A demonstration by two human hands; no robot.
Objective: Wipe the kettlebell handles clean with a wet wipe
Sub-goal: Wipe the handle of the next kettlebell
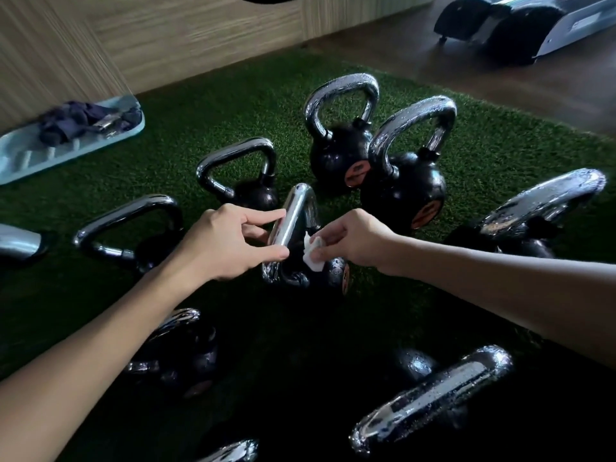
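Note:
Several black kettlebells with chrome handles stand on green turf. The middle kettlebell [328,273] has its chrome handle [293,215] turned edge-on to me. My left hand [230,241] pinches that handle between forefinger and thumb. My right hand [353,241] pinches a small folded white wet wipe [313,253] just right of the handle, near its right leg; whether the wipe touches the metal is unclear. Handles of the kettlebells at the back right [413,128] and far right [546,201] carry water droplets.
More kettlebells surround the middle one: at the left [130,225], behind [240,168], front left [180,355] and front right [433,398]. A pale blue tray [20,155] with dark cloth lies at the back left by a wooden wall. Grey gym equipment [533,25] stands at the back right.

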